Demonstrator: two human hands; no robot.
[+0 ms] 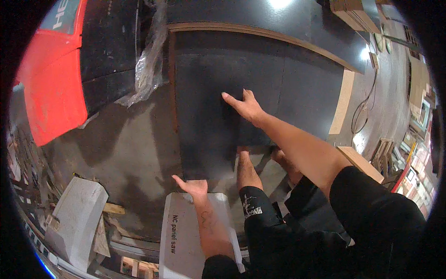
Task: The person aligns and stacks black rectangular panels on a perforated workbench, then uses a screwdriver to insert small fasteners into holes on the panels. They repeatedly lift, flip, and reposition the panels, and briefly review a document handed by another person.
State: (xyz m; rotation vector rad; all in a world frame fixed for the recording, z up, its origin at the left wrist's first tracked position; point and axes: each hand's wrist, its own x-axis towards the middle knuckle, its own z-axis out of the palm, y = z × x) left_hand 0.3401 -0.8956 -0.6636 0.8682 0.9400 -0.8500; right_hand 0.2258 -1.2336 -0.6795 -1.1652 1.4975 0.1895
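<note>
Single view, from a wide fisheye camera worn on the person's head, looking steeply down and slightly forward over the person's own body. The picture is upright and unmirrored; straight edges bow toward the dark circular rim. Both forearms enter from the lower edge, the right hand point(246, 106) near centre, the left hand point(191, 186) lower and closer to the lens. The large black panel point(241, 69) fills the middle at arm's reach. The concrete floor point(125, 149) lies well below, left of centre. The workshop's far side curves along the right rim, small and distant. No second view overlaps.
</note>
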